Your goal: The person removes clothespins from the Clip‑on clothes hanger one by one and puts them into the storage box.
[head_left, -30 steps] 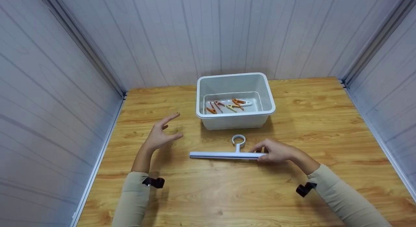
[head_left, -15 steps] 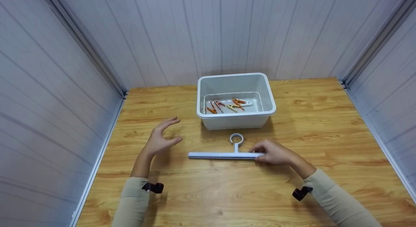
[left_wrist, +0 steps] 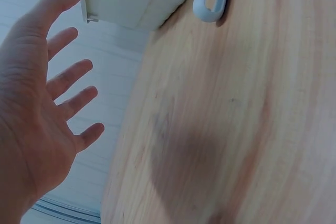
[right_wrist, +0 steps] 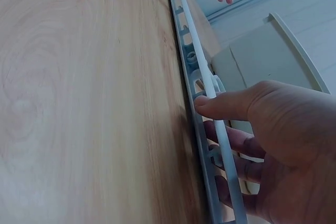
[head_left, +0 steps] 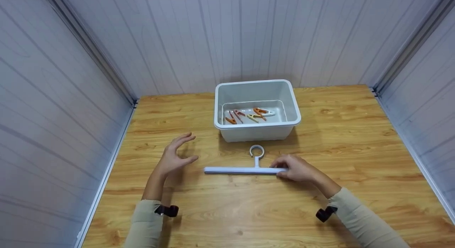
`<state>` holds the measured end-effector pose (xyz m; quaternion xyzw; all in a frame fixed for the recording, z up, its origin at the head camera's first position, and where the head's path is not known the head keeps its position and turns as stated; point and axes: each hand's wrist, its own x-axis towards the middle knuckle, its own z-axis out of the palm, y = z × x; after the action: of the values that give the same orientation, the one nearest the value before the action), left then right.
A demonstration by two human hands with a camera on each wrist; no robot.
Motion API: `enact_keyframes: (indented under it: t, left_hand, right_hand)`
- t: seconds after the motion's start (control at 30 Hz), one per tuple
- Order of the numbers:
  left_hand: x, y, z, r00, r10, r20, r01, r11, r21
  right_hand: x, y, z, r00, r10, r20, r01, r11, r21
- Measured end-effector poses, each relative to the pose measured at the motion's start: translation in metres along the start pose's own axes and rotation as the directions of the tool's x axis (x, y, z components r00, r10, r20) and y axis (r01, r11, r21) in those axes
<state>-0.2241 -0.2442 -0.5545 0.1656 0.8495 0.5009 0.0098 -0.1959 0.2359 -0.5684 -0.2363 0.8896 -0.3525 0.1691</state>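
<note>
A pale plastic hanger (head_left: 233, 170) with a straight slotted bar and an open ring hook (head_left: 262, 156) lies crosswise before the person, its hook pointing away. My right hand (head_left: 298, 169) grips the bar's right end; in the right wrist view the thumb (right_wrist: 223, 105) presses one side while the fingers curl behind it. Small hooks show inside the slots there. To the left of the bar, my left hand (head_left: 172, 157) is held above the table, holding nothing, thumb and fingers spread. The hanger's rounded left end (left_wrist: 203, 15) appears at the top of the left wrist view.
Behind the hanger stands a white plastic tub (head_left: 257, 133). Several clothes pegs lie on its floor, among them an orange peg (head_left: 231, 120), a yellow peg (head_left: 252, 118) and a white peg (head_left: 270, 113). Pale panel walls (head_left: 227, 38) enclose the wooden table (head_left: 234, 212).
The right hand has shifted the hanger slightly left and a little nearer the person. My left hand has drawn back slightly toward the person, still spread.
</note>
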Motion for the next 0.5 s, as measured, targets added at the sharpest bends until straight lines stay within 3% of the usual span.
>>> enact_keyframes:
  t: [0.23,0.5]
  left_hand:
    - [-0.0057,-0.0037,0.0040,0.999,-0.014,0.034,0.011,0.996,0.089]
    - [-0.0038,-0.0007,0.0068,0.999,-0.018,0.042,0.015,0.996,0.087]
  right_hand:
    - [0.0012,0.0000,0.0011,1.000,0.026,0.012,-0.026,0.999,0.031]
    - [-0.0007,0.0025,-0.0040,1.000,0.001,-0.002,-0.001,0.997,0.077]
